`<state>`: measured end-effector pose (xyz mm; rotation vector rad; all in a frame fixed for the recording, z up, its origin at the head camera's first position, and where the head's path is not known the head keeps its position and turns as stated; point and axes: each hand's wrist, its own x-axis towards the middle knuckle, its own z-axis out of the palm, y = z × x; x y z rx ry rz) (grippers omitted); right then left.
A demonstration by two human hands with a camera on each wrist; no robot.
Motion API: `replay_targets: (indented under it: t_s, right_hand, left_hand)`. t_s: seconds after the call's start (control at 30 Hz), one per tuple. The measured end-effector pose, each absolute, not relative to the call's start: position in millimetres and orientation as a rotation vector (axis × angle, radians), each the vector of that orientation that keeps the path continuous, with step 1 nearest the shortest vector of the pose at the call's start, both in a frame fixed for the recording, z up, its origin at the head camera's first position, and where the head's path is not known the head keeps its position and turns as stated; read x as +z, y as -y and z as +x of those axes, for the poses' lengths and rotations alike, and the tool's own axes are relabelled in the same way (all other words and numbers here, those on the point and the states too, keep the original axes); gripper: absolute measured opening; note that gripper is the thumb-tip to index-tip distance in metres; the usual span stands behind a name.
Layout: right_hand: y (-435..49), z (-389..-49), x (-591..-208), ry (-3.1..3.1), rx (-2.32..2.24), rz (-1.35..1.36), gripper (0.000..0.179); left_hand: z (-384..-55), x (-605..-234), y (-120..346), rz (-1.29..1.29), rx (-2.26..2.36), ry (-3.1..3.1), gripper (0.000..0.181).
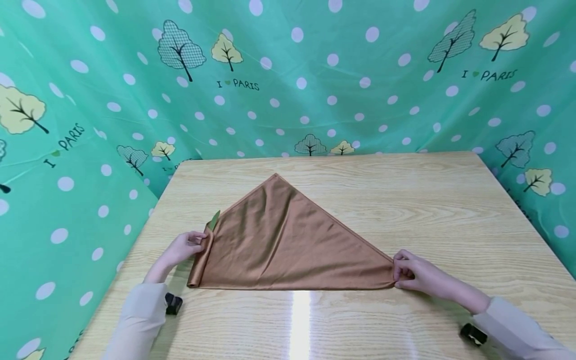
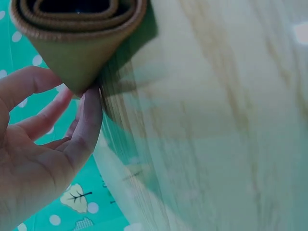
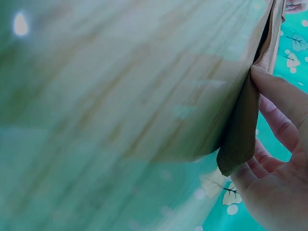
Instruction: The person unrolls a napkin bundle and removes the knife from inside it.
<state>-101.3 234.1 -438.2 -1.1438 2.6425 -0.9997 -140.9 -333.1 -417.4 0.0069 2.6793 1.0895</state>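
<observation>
A brown satin cloth [image 1: 279,240] lies on the table in a triangle, its peak pointing away from me. The cloth's left end is wound into a narrow roll [image 1: 202,261], whose layered end [image 2: 82,26] shows large in the left wrist view. At the roll's upper part a small green pointed piece [image 1: 214,220] sticks out. My left hand [image 1: 184,247] pinches the roll on its outer side. On the right, my right hand [image 1: 423,275] pinches the narrow end of the cloth; the right wrist view shows this folded corner [image 3: 240,139] between thumb and fingers.
The wood-grain table [image 1: 382,185] has a glossy top with a bright light reflection near its front. Green polka-dot fabric [image 1: 270,100] printed with trees hangs behind and at the sides. A black device [image 1: 173,303] is at the left wrist, another [image 1: 473,334] at the right.
</observation>
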Motion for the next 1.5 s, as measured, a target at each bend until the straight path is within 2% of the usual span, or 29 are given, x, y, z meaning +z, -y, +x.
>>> replay_targets:
  t_s: [0.47, 1.0, 1.5]
  right_hand:
    - [-234, -102, -436, -2.612, -1.013, -1.138, 0.019]
    - [-235, -101, -437, -2.614, -1.011, -1.123, 0.018]
    - [-234, -101, -437, -2.629, -1.015, -1.15, 0.02]
  left_hand:
    - [-133, -410, 332, 0.012, 1.049, -2.724, 0.035]
    - [-123, -407, 321, 0.21, 0.856, -2.916, 0.029]
    - [-117, -412, 317, 0.243, 0.734, -2.94, 0.029]
